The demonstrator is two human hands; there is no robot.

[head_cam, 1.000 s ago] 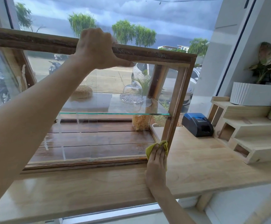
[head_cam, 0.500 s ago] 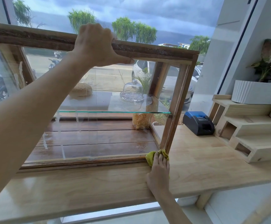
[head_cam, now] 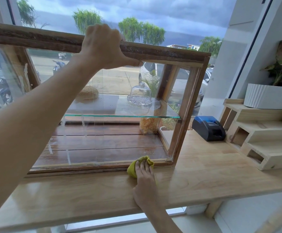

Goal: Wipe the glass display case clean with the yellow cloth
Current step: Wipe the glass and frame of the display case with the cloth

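The glass display case has a dark wooden frame and stands on a pale wooden counter. My left hand grips the case's top front rail. My right hand presses the yellow cloth flat against the bottom front rail, a little left of the case's right corner post. Wet streaks run down the front glass on the left. Inside, a glass shelf carries a small glass dome and a woven round piece.
A blue-and-black receipt printer sits on the counter right of the case. Stepped pale wooden shelves stand further right, with a white ribbed planter on top. A window behind shows a street with parked vehicles.
My right hand has slid the yellow cloth down off the right corner post and leftward along the bottom rail. My left hand keeps its grip on the top rail.
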